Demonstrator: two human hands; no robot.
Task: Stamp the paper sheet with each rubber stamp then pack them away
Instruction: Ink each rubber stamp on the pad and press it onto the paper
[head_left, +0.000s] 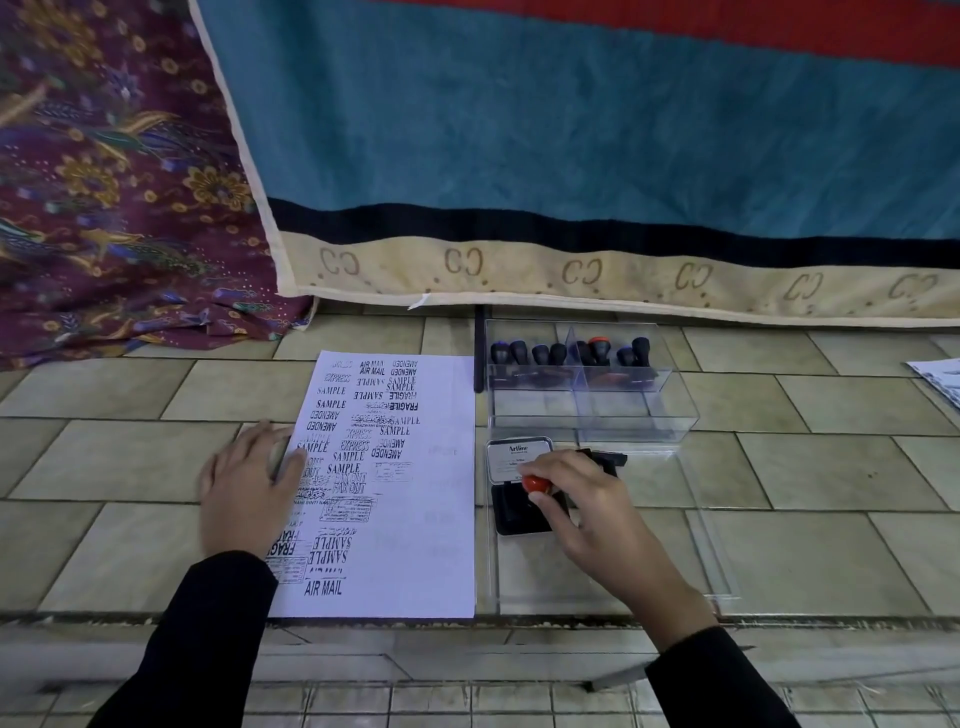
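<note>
Black sleeves (208, 639) nearest me, both forearms coming up from the bottom edge over the tiled floor (119, 457). My left hand (247, 486) lies flat and open, palm down, fingers spread, pinning the left edge of the paper sheet (415, 493). Sheet sits on the tiles between my hands, left half crowded with black imprints: AIR MAIL, SAMPLE, FRAGILE, FAX OUT, EXPRESS, AMENDED; right half nearly bare, only faint marks. My right hand (587, 506) is closed around a rubber stamp with a red knob (536, 484), fingers wrapped on the handle, stamp held over the black ink pad (511, 512); can't tell if it's touching the pad. Pad's hinged lid (517, 454) stands open, Artline label visible. A clear flat lid (649, 545) lies on the tiles under my right wrist. Just beyond the pad, a clear divided box (587, 415): rest of the stamps (566, 356) stand upright along its far side, dark handles, one with an orange collar. Behind that, a teal blanket (571, 130) and a maroon floral cloth (104, 182)
</note>
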